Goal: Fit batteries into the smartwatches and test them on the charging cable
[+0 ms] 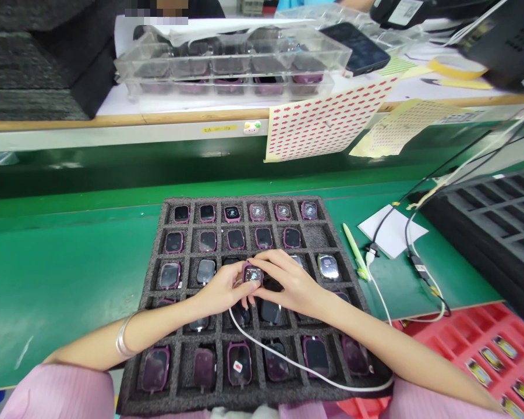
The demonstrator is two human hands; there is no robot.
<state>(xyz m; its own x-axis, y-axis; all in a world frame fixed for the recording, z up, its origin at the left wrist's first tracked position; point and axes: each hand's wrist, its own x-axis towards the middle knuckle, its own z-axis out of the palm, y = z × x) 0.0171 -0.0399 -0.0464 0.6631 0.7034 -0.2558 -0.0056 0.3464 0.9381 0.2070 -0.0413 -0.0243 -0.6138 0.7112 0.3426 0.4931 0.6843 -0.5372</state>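
Note:
Between my two hands, above the middle of a dark foam tray, is a small purple-framed smartwatch with a lit screen. My left hand grips its left side, thumb at the lower edge of the screen. From the right, my right hand holds the same watch, fingers along its top and side. A white cable runs from below my left hand across the tray to the right; whether it joins the watch is hidden. Several watch bodies, mostly purple-framed, lie in the tray's compartments, and a silver-faced watch sits at the right.
Right of the tray lie a green pen, white paper and cable connectors. A red tray and black foam trays stand farther right. The shelf ahead carries clear plastic trays and a phone; a person is behind it.

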